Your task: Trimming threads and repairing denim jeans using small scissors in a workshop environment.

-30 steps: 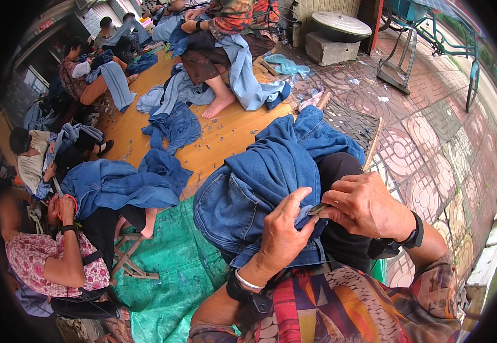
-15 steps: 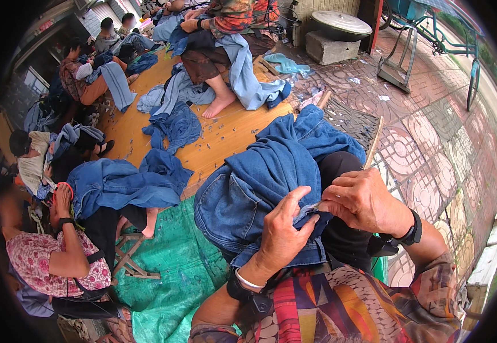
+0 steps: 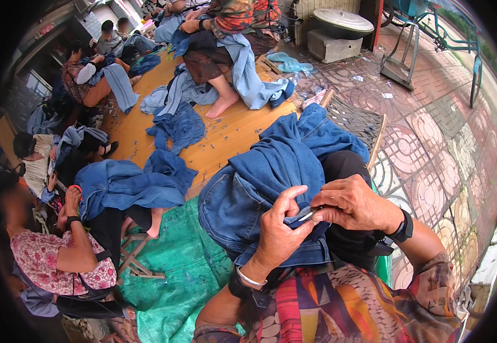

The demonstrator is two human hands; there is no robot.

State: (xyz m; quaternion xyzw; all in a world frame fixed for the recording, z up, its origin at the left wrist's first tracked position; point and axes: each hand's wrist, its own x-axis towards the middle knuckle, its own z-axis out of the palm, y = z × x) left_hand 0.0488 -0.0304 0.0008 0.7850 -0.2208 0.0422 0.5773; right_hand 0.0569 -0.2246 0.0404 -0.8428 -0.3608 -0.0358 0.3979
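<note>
Blue jeans (image 3: 260,183) lie bunched across my lap. My left hand (image 3: 281,231) pinches a fold of them near the waistband, with thumb and forefinger either side of the cloth. Close against it, my right hand (image 3: 351,203) is closed with its fingertips together on a small thin tool (image 3: 307,215). A pale, shiny sliver of that tool shows at the cloth between the two hands. The rest is hidden by my fingers, so I cannot make out its exact kind.
At my left a co-worker in a flowered top (image 3: 83,260) handles other jeans (image 3: 128,183). More people sit around an orange board (image 3: 220,151) strewn with scraps. A green sheet (image 3: 174,268) covers the ground. A lidded pan (image 3: 343,24) and a tricycle (image 3: 431,28) stand beyond.
My right hand has turned and shifted slightly left, nearer my left fingers. The tool's pale sliver now shows between them. The jeans stay in my left hand.
</note>
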